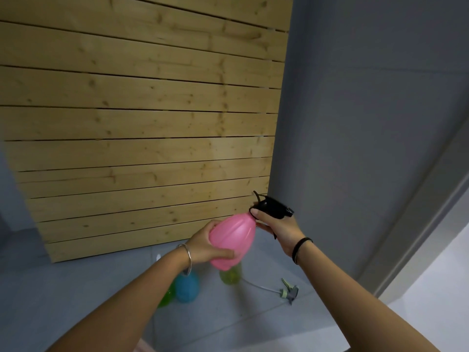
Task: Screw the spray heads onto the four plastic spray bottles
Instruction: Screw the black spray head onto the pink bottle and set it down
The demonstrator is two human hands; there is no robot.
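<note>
Gripping pink bottle [231, 241] — left hand [206, 246] wraps base, right hand [280, 228] clasps black spray head [272, 207] at neck.

Pink bottle [231, 242] held up mid-frame, tilted, neck pointing far-right, w/ black spray head [272, 207] at its neck. Below on the grey surface: blue bottle [187, 288] near-left, green bottle [166, 297] just left of it & partly hidden, yellow-green bottle [230, 275] under the pink one. Grey-green spray head [289, 292] w/ tube lies loose to the right.
</note>
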